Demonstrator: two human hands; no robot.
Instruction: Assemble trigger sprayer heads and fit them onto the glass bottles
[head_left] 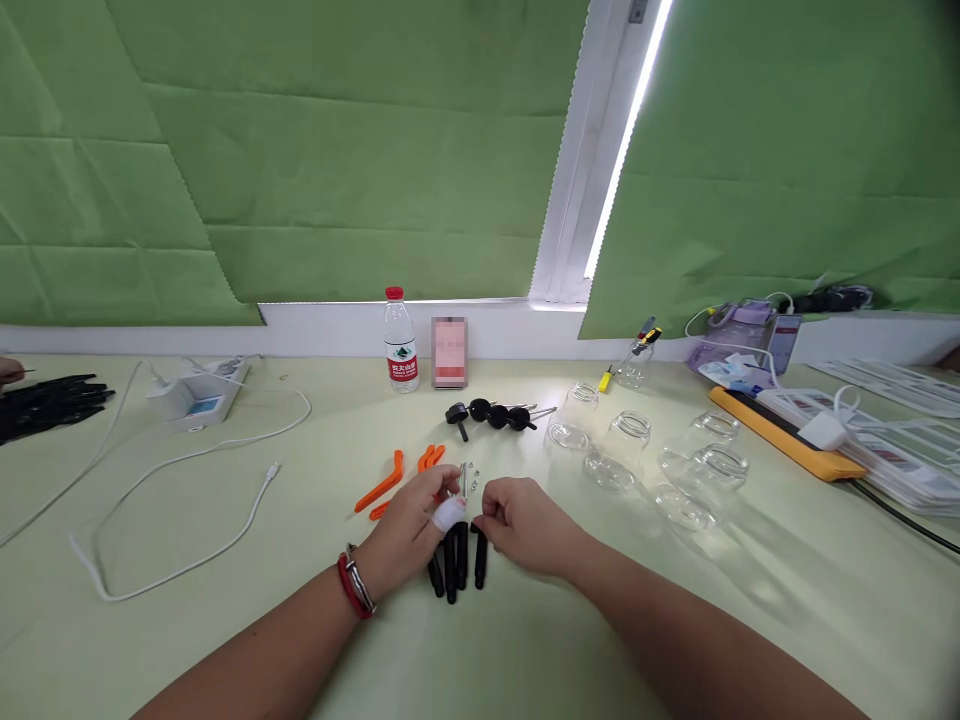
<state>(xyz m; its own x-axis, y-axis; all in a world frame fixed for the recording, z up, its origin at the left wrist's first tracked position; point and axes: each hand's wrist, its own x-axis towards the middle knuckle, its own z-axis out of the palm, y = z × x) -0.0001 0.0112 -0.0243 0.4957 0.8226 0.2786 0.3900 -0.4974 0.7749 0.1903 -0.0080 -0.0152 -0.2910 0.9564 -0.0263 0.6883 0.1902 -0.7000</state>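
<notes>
My left hand (412, 530) rests on the table with its fingers curled over several black handles (456, 560); its thumb wears a white bandage. My right hand (525, 525) sits just to the right, fingers pinched toward the same black handles. What each hand pinches is too small to make out. Thin metal pins and small screws (466, 477) lie just beyond the fingers. Orange plastic pieces (390, 482) lie to the left of my left hand.
Black knobs with metal shafts (495, 414), a water bottle (400, 342), clear glass jars (637, 440), a screwdriver (626, 366), a white cable (187, 500), a white device (196, 397), a yellow-edged tray (787, 435), and a black glove-like hand (45, 402) at far left.
</notes>
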